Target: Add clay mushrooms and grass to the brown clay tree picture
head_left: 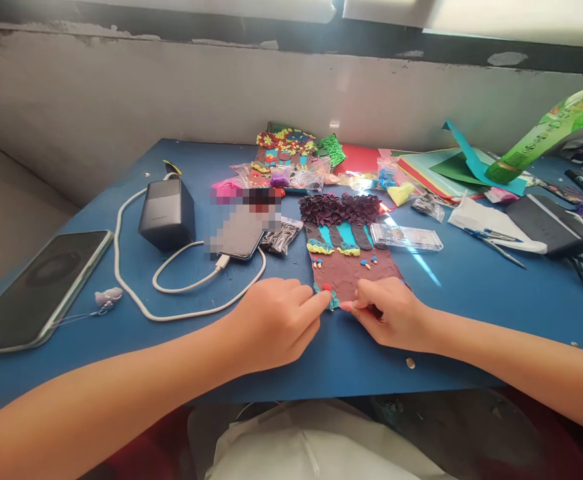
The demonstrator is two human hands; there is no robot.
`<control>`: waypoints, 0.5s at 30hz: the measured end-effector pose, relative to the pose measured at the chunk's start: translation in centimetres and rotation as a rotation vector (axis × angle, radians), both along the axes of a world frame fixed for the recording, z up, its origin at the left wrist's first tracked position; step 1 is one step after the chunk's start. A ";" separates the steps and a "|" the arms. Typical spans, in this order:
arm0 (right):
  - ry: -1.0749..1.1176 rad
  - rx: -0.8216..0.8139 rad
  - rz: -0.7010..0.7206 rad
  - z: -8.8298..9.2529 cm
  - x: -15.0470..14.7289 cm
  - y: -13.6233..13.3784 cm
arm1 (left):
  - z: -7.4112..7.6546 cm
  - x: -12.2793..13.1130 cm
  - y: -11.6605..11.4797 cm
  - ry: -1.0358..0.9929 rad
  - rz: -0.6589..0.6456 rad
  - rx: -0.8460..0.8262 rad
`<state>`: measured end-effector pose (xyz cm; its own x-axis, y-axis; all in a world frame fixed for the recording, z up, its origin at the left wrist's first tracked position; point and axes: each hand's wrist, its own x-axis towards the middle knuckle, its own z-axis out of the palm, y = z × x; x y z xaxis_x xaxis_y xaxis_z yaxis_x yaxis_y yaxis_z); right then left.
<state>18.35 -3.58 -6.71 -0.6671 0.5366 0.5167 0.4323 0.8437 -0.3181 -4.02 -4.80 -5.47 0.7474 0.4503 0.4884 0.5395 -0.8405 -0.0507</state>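
A clay relief picture [341, 273] lies on the blue table, with a brown ground, dark trunks, turquoise gaps and a purple-black ruffled top. My left hand [284, 320] is mostly curled, its index fingertip touching the lower left corner by a teal clay cluster [332, 300] and a red bit [326, 287]. The left thumb and whatever may be under it are hidden. At the bottom edge, my right hand [386, 313] pinches a small pink piece of clay [345, 305] between thumb and index finger. Small blue-capped clay mushrooms [366, 263] sit on the brown ground.
A phone [244, 230] on a white cable [146, 310] and a black power block [166, 213] lie left; a larger phone [41, 287] is further left. Behind are clay bags [306, 179] and another clay picture [284, 147]. A clear plastic case [406, 237] and green bottle [546, 133] stand right.
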 end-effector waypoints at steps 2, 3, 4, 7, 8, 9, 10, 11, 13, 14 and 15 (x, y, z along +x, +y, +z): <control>0.001 -0.022 0.013 0.0 0.0 0.1 | 0.0 0.0 -0.1 0.007 -0.030 -0.018; 0.005 -0.030 0.017 0.0 0.0 0.1 | -0.1 0.0 -0.1 0.007 -0.039 -0.025; 0.009 -0.038 0.018 -0.1 0.0 0.2 | -0.2 0.0 -0.1 0.006 -0.045 -0.032; 0.012 -0.064 0.027 -0.3 0.1 0.2 | -0.7 0.0 0.0 -0.029 -0.048 -0.047; 0.010 -0.074 0.033 -0.3 0.2 0.3 | -0.9 0.0 0.1 -0.046 -0.048 -0.052; 0.009 -0.087 0.037 -0.4 0.3 0.3 | -1.1 0.0 0.1 -0.061 -0.048 -0.056; 0.016 -0.100 0.038 -0.4 0.3 0.3 | -1.3 0.1 0.1 -0.073 -0.046 -0.060; 0.029 -0.114 0.033 -0.4 0.4 0.3 | -1.4 0.1 0.1 -0.078 -0.045 -0.066; 0.054 -0.141 0.011 -0.2 0.6 0.3 | -1.6 0.1 0.1 -0.078 -0.041 -0.074; 0.058 -0.151 -0.002 -0.1 0.7 0.2 | -1.6 0.1 0.1 -0.070 -0.039 -0.082; 0.049 -0.161 -0.012 0.1 0.8 0.2 | -1.6 0.1 0.0 -0.067 -0.039 -0.085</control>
